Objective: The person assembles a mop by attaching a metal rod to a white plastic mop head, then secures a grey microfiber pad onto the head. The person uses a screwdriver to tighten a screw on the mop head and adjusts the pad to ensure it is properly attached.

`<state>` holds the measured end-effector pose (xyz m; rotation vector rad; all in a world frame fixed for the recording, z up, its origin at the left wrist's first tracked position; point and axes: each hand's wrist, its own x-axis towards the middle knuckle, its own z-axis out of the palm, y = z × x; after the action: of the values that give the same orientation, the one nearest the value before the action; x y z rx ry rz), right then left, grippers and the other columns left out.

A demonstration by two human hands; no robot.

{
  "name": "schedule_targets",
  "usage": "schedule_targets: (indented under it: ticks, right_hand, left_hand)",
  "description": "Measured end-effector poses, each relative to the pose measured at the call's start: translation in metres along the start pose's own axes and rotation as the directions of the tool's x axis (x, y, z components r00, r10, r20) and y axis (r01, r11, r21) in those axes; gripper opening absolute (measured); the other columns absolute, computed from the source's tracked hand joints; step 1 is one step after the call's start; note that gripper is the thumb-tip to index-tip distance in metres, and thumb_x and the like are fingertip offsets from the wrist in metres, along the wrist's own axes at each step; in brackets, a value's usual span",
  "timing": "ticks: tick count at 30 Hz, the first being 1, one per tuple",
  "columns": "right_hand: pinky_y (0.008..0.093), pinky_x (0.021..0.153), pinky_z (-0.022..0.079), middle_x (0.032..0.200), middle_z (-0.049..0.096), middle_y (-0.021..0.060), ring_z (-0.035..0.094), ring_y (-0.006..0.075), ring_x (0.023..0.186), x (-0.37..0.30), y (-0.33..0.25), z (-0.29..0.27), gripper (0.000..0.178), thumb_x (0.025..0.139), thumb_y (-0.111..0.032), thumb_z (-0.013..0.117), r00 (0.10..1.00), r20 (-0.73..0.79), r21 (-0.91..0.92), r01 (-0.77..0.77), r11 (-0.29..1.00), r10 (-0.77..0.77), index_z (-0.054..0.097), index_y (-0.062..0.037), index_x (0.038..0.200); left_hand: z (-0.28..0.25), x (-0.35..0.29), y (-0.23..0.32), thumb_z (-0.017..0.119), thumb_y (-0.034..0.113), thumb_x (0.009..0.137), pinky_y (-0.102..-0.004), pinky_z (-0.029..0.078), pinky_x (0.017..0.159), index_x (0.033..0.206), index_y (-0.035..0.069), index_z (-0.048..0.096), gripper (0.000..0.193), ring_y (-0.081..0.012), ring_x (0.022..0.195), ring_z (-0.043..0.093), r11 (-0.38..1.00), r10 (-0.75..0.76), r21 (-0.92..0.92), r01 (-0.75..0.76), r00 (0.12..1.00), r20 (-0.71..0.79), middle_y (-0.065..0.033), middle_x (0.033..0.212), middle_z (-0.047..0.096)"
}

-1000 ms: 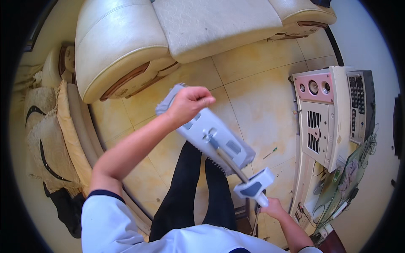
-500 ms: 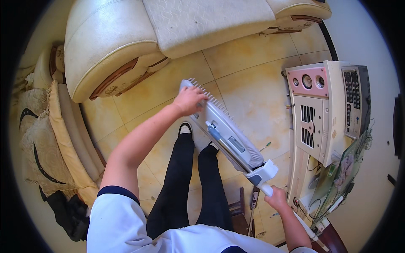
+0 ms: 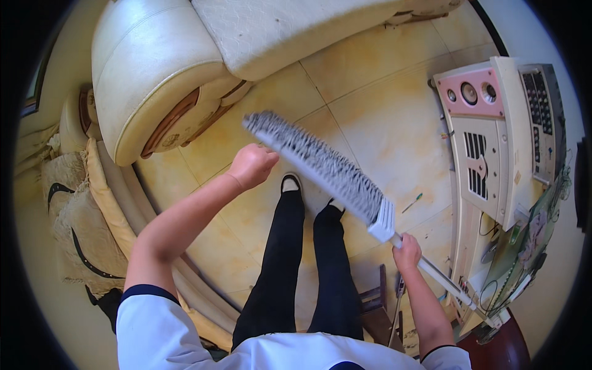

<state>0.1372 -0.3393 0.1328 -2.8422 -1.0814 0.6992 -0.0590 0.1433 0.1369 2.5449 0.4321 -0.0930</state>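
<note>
A flat mop with a shaggy grey head (image 3: pixel 324 165) hangs slantwise above the floor, its fluffy side turned up toward me. My right hand (image 3: pixel 407 253) is wrapped round the pale handle (image 3: pixel 441 276), just below the ribbed light-grey block (image 3: pixel 383 221) at the head's near end. Close to the far end, my left hand (image 3: pixel 253 166) is closed beside the head's left edge. Whether its fingers touch the mop or pinch something is hidden.
A cream sofa (image 3: pixel 160 55) stands far left, and a cloth-covered seat (image 3: pixel 108 197) at left. On the right are a speaker cabinet (image 3: pixel 478 148) and a glass-topped stand (image 3: pixel 530 246) with cables. A thin green-tipped stick (image 3: pixel 413 202) lies on the tiled floor (image 3: pixel 382 123); a dark wooden stool (image 3: pixel 377 308) is near my legs.
The mop has been turned over, so its grey fluffy side now shows instead of the hard back. My left hand has left the back of the head and moved slightly toward me.
</note>
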Motion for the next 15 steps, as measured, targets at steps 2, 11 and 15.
schedule_targets:
  ticks: [2,11,15]
  right_hand:
    - [0.0432,0.067,0.048,0.079,0.058,0.0114,0.057,0.0331,0.077,0.005,-0.010,-0.003,0.024,0.063,-0.006,0.067,0.999,-0.037,0.003,-0.005,1.000,0.005,0.057,-0.0075,0.085]
    - [0.0425,0.075,0.047,0.089,0.060,0.0113,0.058,0.0318,0.088,-0.036,-0.022,0.005,0.043,0.061,-0.010,0.073,0.991,0.027,-0.035,-0.132,0.991,0.133,0.056,-0.0066,0.100]
    - [0.0437,0.073,0.046,0.085,0.057,0.0129,0.056,0.0336,0.085,-0.036,-0.018,-0.007,0.037,0.064,-0.006,0.068,0.998,-0.040,0.074,-0.045,0.996,0.048,0.056,-0.0059,0.098]
  left_hand:
    - [-0.007,0.004,0.013,0.062,0.008,0.069,-0.0436,0.046,0.057,0.066,0.008,0.052,0.011,-0.0350,0.066,0.056,0.996,-0.091,-0.029,0.089,0.988,-0.122,-0.0129,0.067,0.057]
    - [0.026,0.068,-0.016,0.069,0.063,0.073,-0.0486,0.053,0.076,0.126,0.003,0.042,0.084,-0.0314,0.099,0.059,-0.190,-0.806,-0.678,0.710,0.282,0.521,-0.0168,0.116,0.055]
    - [0.056,0.129,-0.011,0.077,0.049,0.071,-0.0500,0.052,0.080,0.123,-0.001,0.047,0.078,-0.0337,0.096,0.060,-0.346,-0.844,-0.803,0.485,0.213,0.493,-0.0193,0.113,0.058]
